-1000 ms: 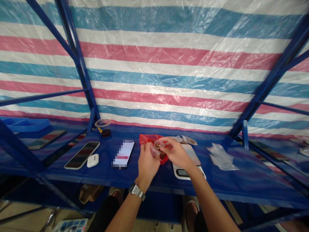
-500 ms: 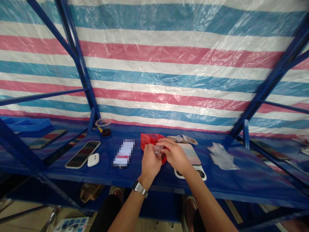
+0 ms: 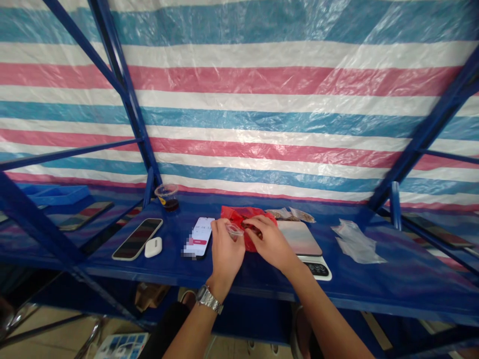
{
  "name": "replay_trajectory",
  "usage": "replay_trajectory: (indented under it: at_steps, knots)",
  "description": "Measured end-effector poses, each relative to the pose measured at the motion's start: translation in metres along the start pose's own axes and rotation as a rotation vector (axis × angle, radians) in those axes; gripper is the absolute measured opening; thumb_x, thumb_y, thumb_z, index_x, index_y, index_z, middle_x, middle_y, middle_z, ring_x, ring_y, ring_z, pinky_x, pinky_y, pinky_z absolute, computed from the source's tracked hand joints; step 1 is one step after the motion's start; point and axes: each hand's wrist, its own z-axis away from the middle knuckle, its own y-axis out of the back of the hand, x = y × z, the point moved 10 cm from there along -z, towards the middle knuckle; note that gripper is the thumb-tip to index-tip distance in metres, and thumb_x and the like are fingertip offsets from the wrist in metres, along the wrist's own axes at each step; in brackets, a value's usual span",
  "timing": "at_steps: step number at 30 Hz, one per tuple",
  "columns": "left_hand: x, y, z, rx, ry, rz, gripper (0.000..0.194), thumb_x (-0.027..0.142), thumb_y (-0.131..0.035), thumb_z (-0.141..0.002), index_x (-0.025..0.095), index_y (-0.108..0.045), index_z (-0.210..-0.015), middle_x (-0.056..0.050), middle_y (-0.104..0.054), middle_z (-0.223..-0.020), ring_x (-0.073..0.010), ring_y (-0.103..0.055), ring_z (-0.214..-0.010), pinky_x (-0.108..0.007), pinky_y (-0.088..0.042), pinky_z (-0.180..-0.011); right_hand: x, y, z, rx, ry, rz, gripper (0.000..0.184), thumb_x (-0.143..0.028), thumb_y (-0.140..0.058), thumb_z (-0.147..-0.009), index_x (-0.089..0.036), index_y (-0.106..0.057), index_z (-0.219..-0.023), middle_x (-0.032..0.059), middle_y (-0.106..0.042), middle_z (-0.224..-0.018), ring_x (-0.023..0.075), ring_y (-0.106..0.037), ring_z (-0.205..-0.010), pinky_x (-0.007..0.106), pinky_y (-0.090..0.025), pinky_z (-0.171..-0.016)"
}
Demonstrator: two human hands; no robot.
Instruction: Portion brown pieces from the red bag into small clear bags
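My left hand (image 3: 227, 249) is closed around a small clear plastic bag (image 3: 235, 230), whose mouth gapes upward. Just right of it, my right hand (image 3: 270, 240) reaches into an open red plastic bag (image 3: 227, 213). Its fingers curl down among small dark brown pieces (image 3: 256, 230) in the red bag; what they grip is hidden. Beside my right wrist lies a white kitchen scale (image 3: 299, 238), its front buttons partly behind my forearm. Filled clear bags (image 3: 287, 214) of brown pieces lie behind the scale.
Flat clear zip bags (image 3: 357, 243) lie on the blue shelf (image 3: 404, 269) at right. Left of my hands are a lit phone (image 3: 202, 237), a dark-screened phone (image 3: 138, 239), a white earbud case (image 3: 153, 247) and a plastic cup (image 3: 167, 198) with dark liquid. Blue posts flank the shelf.
My hands have moved apart. The left has shifted left with the clear bag, while the right has dipped into the red bag. The view has shifted slightly.
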Motion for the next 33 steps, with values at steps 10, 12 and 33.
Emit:
replay_trajectory:
  at_steps: [10, 12, 33]
  knots:
    - [-0.005, -0.01, 0.006, -0.164, 0.007, 0.142, 0.036, 0.007, -0.057, -0.082, 0.022, -0.046, -0.113, -0.005, -0.056, -0.102, -0.0227, -0.058, -0.097, -0.037, -0.048, -0.085, -0.028, 0.003, 0.01, -0.071, -0.02, -0.258, 0.024, -0.022, -0.064, -0.092, -0.025, -0.071, -0.114, 0.0043, -0.072, -0.107, 0.0188, -0.066, -0.094, 0.034, -0.051, -0.087]
    - [-0.003, -0.016, 0.01, -0.199, 0.005, 0.131, 0.037, 0.008, -0.059, -0.081, 0.021, -0.047, -0.114, -0.006, -0.057, -0.104, -0.0234, -0.059, -0.099, -0.039, -0.049, -0.086, -0.025, 0.007, 0.011, -0.034, -0.016, -0.237, 0.015, -0.025, -0.064, -0.093, -0.024, -0.073, -0.105, 0.004, -0.072, -0.102, 0.0189, -0.066, -0.092, 0.033, -0.051, -0.084]
    - [0.049, -0.069, 0.036, -0.235, -0.125, 0.25, 0.076, 0.034, -0.07, -0.093, 0.028, -0.029, -0.157, -0.01, -0.059, -0.124, -0.0238, -0.059, -0.117, -0.043, -0.049, -0.105, 0.1, 0.112, 0.048, 0.435, -0.434, -0.295, 0.039, -0.044, -0.069, -0.083, -0.017, -0.068, -0.11, 0.0075, -0.076, -0.086, 0.0218, -0.071, -0.075, 0.035, -0.056, -0.072]
